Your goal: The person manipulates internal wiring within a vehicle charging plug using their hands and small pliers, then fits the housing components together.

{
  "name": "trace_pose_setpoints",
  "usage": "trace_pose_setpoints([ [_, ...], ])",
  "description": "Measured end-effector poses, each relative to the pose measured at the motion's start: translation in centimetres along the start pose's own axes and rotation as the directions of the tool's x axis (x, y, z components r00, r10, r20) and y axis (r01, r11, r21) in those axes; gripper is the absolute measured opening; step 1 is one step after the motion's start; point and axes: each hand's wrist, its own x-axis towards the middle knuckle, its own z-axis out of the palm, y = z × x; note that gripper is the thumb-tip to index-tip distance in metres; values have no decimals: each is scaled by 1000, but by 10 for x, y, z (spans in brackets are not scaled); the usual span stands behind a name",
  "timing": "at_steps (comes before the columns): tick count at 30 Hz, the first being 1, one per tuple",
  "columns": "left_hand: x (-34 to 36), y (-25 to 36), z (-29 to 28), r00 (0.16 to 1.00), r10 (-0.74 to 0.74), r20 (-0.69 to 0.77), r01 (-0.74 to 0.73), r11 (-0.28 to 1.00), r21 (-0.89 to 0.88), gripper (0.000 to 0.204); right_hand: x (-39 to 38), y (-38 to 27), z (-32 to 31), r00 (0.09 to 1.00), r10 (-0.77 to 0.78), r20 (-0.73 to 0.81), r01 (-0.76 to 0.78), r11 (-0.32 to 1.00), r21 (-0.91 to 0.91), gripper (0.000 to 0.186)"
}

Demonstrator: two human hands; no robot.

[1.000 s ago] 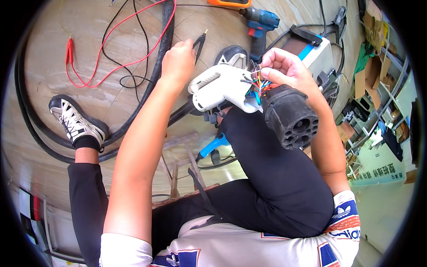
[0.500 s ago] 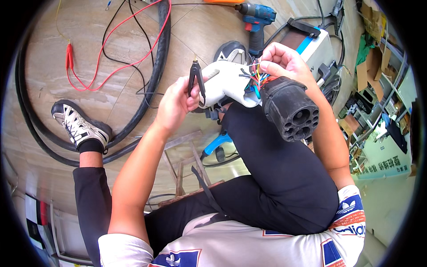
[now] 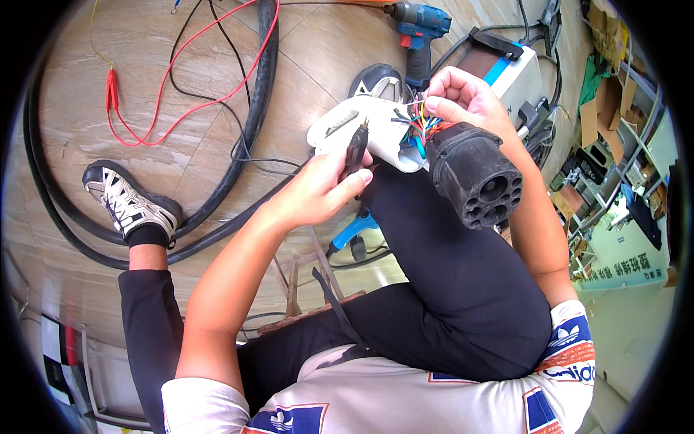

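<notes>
Holds black clip [image 3: 356,150] in left hand [image 3: 318,186], pointed forward
Pinches one thin wire [image 3: 416,103] in right hand [image 3: 466,99], ahead-right of clip

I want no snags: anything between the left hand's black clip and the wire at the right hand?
Yes: in this view, part of the white housing and dark wire ends lie between the black clip in the left hand and the pale wire at the right hand; depth unclear.

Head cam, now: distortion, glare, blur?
Head view: fisheye, corners black; head view: pale glare on the tiled floor near the blue handle; head view: white handle shell bright, black trousers low in detail; head view: black connector clear enough to show its holes.
</notes>
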Motion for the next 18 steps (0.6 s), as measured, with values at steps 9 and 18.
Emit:
trace_pose_setpoints([
  [9, 10, 3, -2, 985, -25, 173, 55, 983, -173, 24, -2, -3, 2, 1000, 7, -1, -7, 1000, 20, 16],
  [18, 11, 10, -8, 958, -66, 279, 179, 898, -403, 33, -1, -4, 2, 1000, 17, 23, -18, 999, 45, 17],
])
